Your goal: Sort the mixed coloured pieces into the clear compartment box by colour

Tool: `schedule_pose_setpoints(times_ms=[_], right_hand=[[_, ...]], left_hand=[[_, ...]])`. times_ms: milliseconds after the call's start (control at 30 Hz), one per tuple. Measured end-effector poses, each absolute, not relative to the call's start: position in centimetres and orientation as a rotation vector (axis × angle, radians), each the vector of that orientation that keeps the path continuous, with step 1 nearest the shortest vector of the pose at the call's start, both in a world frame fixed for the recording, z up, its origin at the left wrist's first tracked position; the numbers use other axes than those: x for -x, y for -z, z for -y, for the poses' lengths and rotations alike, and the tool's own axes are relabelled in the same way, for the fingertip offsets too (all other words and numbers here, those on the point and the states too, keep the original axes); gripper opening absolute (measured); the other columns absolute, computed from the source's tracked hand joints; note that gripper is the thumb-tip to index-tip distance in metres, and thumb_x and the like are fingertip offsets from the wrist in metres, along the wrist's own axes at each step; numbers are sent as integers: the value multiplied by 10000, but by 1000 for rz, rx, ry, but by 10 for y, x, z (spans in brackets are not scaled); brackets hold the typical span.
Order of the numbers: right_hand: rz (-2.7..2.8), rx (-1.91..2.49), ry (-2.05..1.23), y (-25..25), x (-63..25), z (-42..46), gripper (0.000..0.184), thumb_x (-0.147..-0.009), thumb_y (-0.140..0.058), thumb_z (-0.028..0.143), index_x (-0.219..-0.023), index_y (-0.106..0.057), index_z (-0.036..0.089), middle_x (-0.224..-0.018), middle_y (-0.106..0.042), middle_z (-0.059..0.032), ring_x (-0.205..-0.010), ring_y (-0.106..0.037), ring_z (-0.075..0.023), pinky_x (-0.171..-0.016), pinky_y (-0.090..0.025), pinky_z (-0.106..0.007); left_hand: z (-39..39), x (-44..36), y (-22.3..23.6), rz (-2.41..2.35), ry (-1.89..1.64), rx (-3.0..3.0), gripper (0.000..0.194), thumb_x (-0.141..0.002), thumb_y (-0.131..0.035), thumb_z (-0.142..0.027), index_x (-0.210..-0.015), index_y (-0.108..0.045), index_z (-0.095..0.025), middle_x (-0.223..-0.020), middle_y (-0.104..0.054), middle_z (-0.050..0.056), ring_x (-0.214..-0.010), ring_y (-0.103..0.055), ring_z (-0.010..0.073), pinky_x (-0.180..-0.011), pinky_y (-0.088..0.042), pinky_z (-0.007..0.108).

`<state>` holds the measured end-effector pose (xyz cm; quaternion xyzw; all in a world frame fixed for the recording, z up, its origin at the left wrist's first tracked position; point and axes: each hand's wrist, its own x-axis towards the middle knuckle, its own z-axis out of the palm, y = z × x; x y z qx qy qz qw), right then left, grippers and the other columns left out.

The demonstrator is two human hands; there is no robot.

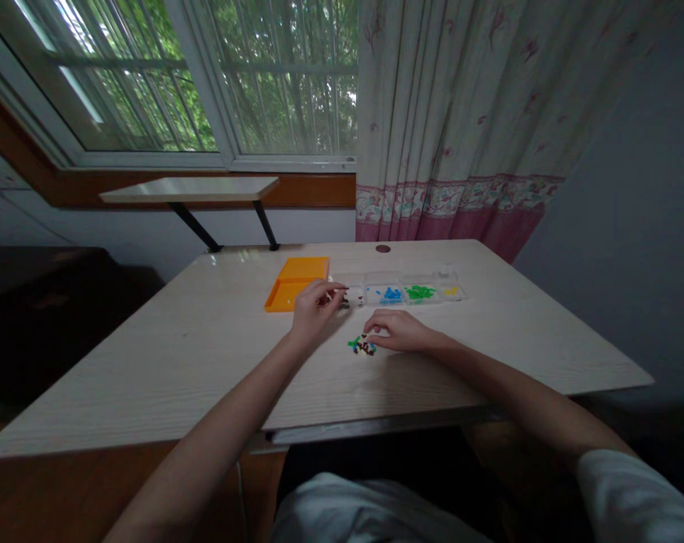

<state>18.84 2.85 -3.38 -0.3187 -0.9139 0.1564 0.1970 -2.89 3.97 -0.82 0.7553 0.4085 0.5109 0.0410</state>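
Observation:
My left hand point(314, 308) is over the left compartment of a clear plastic box point(459, 277), thumb and fingers pinched together. A dark speck shows at its fingertips, too small to name surely. Under those fingers lie several small dark brown pieces point(360, 300). My right hand point(399, 330) rests low over the table with curled fingers, the tips at a small pile of mixed brown, green and blue pieces point(364, 347). Whatever its fingers pinch is hidden. Other compartments hold blue pieces point(391, 295), green pieces point(419, 292) and a few yellow pieces point(451, 291).
An open orange case point(288, 292) lies left of the clear box, partly behind my left hand. The pale wooden table point(206, 362) carries a small raised shelf point(194, 190) at its back left. A window and a curtain point(449, 113) stand behind.

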Motion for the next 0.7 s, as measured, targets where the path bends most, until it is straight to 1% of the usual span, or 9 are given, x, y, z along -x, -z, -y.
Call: schedule_pose_setpoints(times_ms=[200, 467, 567, 700], right_hand=[[2511, 912, -421, 36, -188, -31, 138, -812, -548, 254, -872, -638, 168, -803, -634, -33, -717, -563, -116, -669, -408, -215], [2541, 915, -438, 40, -189, -34, 129, -795, -563, 248, -860, -646, 174, -812, -635, -32, -716, -564, -118, -652, -398, -211], [2547, 918, -439, 38, -188, -32, 128, -792, -562, 248, -855, -645, 173, -811, -635, -33, -719, -561, -120, -660, -399, -214], [2549, 946, -425, 34, -189, -32, 114, -773, -568, 216, -840, -646, 167, -794, -636, -34, -714, -558, -125, -664, -400, -219]], left_hand=[[-40, 29, 10, -1242, -1601, -2314, 143, -792, -569, -264, -821, -654, -154, -712, -625, 33, -593, -514, 102, -545, -402, 217], [-41, 30, 10, -1295, -1559, -2298, 166, -797, -561, -294, -827, -662, -167, -718, -626, 32, -599, -521, 108, -571, -413, 224], [-47, 32, 15, -1452, -1500, -2279, 189, -796, -555, -321, -833, -669, -174, -694, -611, 24, -624, -534, 120, -593, -409, 230], [-59, 37, 24, -1734, -1309, -2219, 207, -785, -552, -339, -846, -675, -185, -683, -608, 19, -631, -546, 141, -584, -390, 242]])
